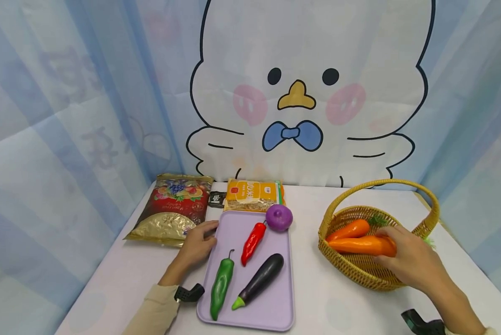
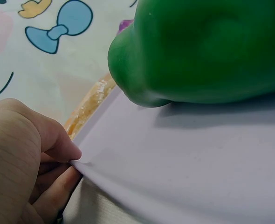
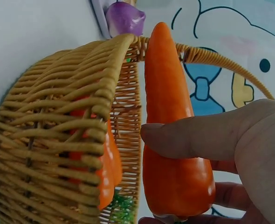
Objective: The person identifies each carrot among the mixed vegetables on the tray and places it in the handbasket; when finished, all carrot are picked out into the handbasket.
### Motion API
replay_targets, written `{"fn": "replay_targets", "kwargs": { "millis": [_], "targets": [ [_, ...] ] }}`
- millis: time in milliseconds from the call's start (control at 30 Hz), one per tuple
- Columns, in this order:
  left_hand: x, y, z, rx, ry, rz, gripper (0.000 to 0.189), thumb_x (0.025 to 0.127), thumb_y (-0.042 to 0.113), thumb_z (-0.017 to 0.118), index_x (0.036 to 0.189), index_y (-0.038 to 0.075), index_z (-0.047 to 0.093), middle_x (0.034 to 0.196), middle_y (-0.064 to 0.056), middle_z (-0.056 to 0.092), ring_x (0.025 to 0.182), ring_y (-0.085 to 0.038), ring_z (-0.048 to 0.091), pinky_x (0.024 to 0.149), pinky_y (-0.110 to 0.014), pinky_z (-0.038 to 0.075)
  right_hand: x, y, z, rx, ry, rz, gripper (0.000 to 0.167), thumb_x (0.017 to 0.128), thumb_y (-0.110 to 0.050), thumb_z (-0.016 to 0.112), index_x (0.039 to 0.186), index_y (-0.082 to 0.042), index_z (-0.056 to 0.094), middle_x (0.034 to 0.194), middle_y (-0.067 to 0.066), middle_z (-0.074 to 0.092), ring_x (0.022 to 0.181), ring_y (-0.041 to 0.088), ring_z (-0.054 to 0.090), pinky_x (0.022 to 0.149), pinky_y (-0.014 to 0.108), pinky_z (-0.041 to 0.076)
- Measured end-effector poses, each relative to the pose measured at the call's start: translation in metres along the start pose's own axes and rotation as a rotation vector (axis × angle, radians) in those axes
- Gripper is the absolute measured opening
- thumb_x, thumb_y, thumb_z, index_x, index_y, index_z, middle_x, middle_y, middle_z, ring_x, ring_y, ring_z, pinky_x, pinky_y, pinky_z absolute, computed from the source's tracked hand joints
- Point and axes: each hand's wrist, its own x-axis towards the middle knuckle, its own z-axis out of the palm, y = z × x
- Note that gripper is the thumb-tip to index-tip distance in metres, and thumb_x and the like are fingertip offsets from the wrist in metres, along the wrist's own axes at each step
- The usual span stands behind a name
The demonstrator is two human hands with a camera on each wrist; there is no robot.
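My right hand (image 1: 416, 256) grips a carrot (image 1: 357, 245) by its thick end, thumb along one side, at the opening of a wicker basket (image 1: 348, 268). The carrot's tapered tip points left in the head view. Inside the basket lies another carrot (image 1: 353, 229) with green leaves (image 1: 377, 220). My left hand (image 1: 197, 244) pinches the left rim of a lilac tray (image 1: 271, 311), thumb on top and fingers beneath. On the tray rest a green pepper (image 1: 221, 288), a red pepper (image 1: 253, 243) and an eggplant (image 1: 260, 279). A purple onion (image 1: 279, 217) overlaps the tray's far right corner.
A red and gold candy bag (image 1: 175, 204) lies left of the tray, behind my left hand. Beyond the tray's far edge are a yellow grain packet (image 1: 253, 195) and a small black packet (image 1: 217, 199). The basket's handle (image 1: 376, 181) arches upward. A printed curtain (image 1: 296, 46) hangs behind.
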Motion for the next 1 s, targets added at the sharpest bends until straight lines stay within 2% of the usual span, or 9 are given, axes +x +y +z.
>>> {"fn": "replay_targets", "kwargs": {
  "millis": [467,600,1000],
  "targets": [
    [0.0,0.0,0.0,-0.009,0.008,0.016,0.051,0.082,-0.001,0.061,0.133,-0.003,0.064,0.14,-0.018,0.06,0.132,-0.034,0.055,0.109,-0.047,0.046,0.0,0.018,0.01,-0.044,-0.072,0.042,0.056,0.074,-0.025,0.087,0.12,-0.002,0.064,0.119,0.027,0.064,0.088,0.037,0.062,0.065,0.054,0.051],
    [0.0,0.0,0.0,-0.012,0.008,0.015,0.051,0.082,-0.001,0.061,0.133,-0.003,0.064,0.14,-0.017,0.06,0.131,-0.034,0.055,0.108,-0.047,0.047,0.0,0.02,0.016,-0.052,-0.088,0.04,0.056,0.073,-0.024,0.087,0.119,0.0,0.065,0.123,0.029,0.062,0.094,0.041,0.063,0.069,0.057,0.052],
    [-0.001,0.001,0.0,-0.004,0.013,0.011,0.051,0.083,-0.001,0.061,0.133,-0.002,0.064,0.141,-0.016,0.06,0.132,-0.033,0.055,0.107,-0.046,0.048,0.007,0.024,0.028,-0.061,-0.129,0.011,0.054,0.074,-0.022,0.087,0.117,0.002,0.065,0.119,0.029,0.064,0.1,0.046,0.063,0.078,0.063,0.051]
  ]
}}
